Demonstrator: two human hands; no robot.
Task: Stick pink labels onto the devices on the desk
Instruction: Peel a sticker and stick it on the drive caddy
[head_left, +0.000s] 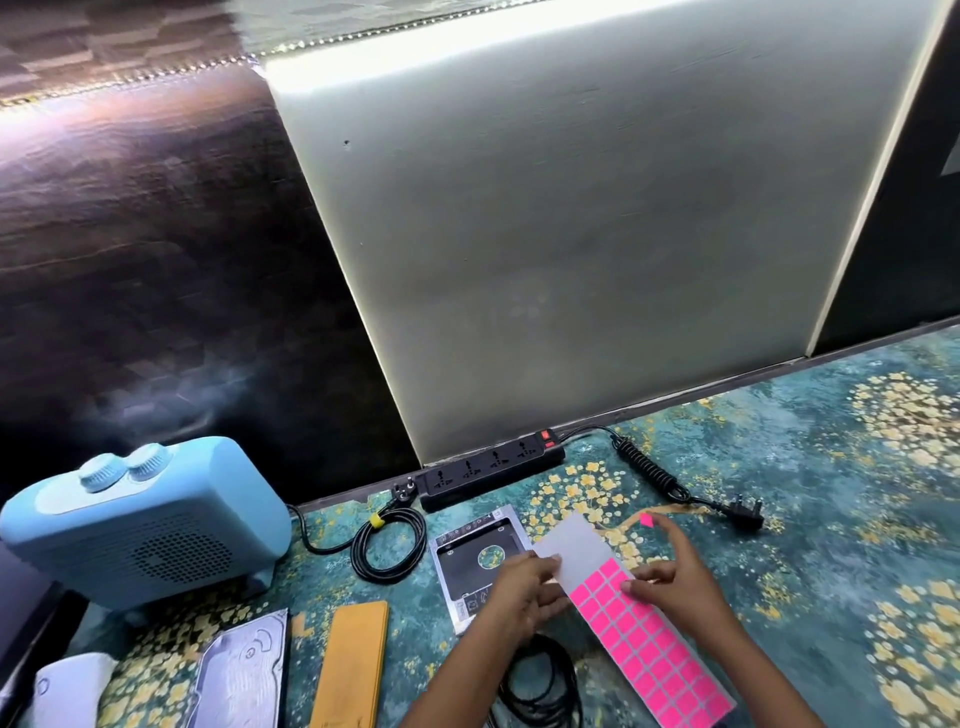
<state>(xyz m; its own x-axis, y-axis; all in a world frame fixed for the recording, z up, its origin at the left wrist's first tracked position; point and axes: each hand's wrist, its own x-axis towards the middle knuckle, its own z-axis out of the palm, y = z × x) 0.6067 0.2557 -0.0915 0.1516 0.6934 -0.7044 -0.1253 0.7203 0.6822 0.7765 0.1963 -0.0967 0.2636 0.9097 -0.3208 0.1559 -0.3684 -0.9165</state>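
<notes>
A sheet of pink labels (649, 639) lies slanted near the front of the desk, its upper part bare backing paper. My left hand (522, 590) pinches the sheet's upper left edge. My right hand (672, 566) rests over the sheet's right edge, and one peeled pink label (647, 519) sticks to a raised fingertip. Devices around: a black power strip (491, 470), a silver drive caddy (472, 556) partly under my left hand, a blue fan heater (140, 525) and a hard drive (244, 675).
A coiled black cable (387, 545) lies by the heater, another cable coil (540, 680) sits under my left wrist. The strip's spiral cord and plug (737, 514) lie to the right. An orange flat case (353, 670) lies front left. The wall stands right behind the strip.
</notes>
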